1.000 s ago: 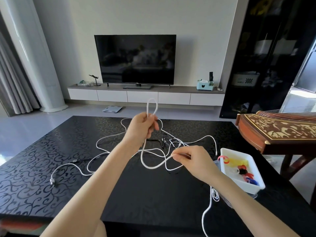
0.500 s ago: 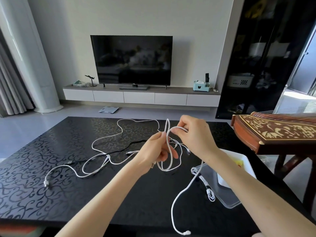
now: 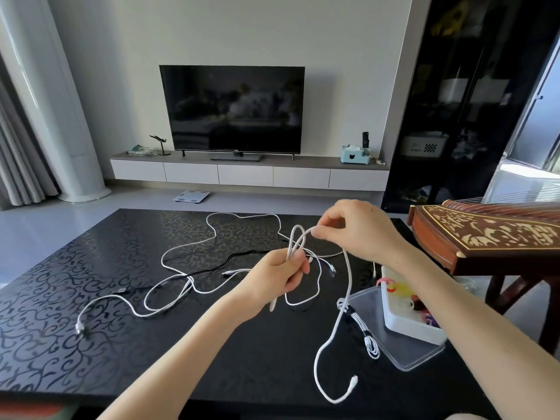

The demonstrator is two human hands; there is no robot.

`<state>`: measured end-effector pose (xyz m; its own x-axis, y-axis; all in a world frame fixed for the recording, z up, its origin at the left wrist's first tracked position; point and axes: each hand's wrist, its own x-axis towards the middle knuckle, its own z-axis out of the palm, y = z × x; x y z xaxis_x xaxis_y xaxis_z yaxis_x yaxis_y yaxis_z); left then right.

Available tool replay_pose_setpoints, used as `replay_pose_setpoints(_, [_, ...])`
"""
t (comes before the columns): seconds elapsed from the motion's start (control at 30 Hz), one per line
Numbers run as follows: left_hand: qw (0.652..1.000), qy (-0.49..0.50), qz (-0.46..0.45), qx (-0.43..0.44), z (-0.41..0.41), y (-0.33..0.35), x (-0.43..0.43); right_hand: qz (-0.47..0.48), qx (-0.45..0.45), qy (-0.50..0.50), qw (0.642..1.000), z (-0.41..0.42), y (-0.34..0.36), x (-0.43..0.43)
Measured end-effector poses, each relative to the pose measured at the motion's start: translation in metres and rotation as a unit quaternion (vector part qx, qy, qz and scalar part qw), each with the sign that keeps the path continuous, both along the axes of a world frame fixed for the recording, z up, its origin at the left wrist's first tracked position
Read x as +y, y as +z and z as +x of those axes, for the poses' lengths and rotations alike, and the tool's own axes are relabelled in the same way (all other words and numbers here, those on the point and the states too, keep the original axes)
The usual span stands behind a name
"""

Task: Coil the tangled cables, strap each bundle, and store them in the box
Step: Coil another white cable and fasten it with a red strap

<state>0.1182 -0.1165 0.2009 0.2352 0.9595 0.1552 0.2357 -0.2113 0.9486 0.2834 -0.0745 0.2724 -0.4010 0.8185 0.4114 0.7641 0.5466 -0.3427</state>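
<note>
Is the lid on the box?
No, the box stands open, and the clear lid lies flat on the table beneath it.

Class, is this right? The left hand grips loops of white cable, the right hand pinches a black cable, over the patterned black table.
No. In the head view the right hand pinches the same thin white cable, not a black one; the left hand grips its loops over the patterned black table.

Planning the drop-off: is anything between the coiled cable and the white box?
Only the right arm, its hand pinching the cable, crosses over the box; a strapped bundle lies by the clear lid's edge.
</note>
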Motion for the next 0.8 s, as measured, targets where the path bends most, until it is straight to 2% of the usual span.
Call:
replay_pose_setpoints(0.03, [1.0, 0.003, 0.003, 0.008, 0.0, -0.001, 0.0, -0.009, 0.012, -0.005, 1.0, 0.0, -0.001, 0.001])
replay_pose_setpoints(0.07, [1.0, 0.004, 0.006, 0.011, 0.0, -0.001, 0.001, -0.047, 0.064, 0.001, 0.997, 0.0, -0.002, 0.001])
replay_pose_setpoints(0.13, [1.0, 0.005, 0.0, -0.008, 0.004, -0.002, 0.003, -0.164, 0.195, 0.015, 0.967, -0.003, -0.008, 0.002])
replay_pose_setpoints(0.17, [1.0, 0.011, -0.01, -0.027, 0.005, -0.001, 0.003, -0.206, 0.231, 0.015, 0.951, -0.004, -0.01, 0.002])
replay_pose_setpoints(0.33, [0.994, 0.007, -0.044, -0.101, 0.006, -0.004, 0.007, -0.264, 0.256, 0.027, 0.93, -0.011, -0.016, 0.003])
replay_pose_setpoints(0.5, [0.982, -0.053, -0.092, -0.155, 0.006, -0.001, 0.002, -0.251, 0.259, 0.042, 0.932, -0.012, -0.014, 0.006])
replay_pose_setpoints(0.6, [0.983, -0.026, -0.084, -0.164, 0.009, -0.001, 0.004, -0.257, 0.271, 0.058, 0.926, -0.012, -0.011, 0.006])
replay_pose_setpoints(0.67, [0.965, -0.006, -0.094, -0.247, 0.012, 0.001, 0.007, -0.258, 0.307, 0.056, 0.914, -0.012, -0.013, 0.007])
replay_pose_setpoints(0.8, [0.891, 0.028, -0.117, -0.437, 0.006, 0.022, 0.019, -0.334, 0.345, 0.066, 0.875, -0.016, -0.049, -0.001])
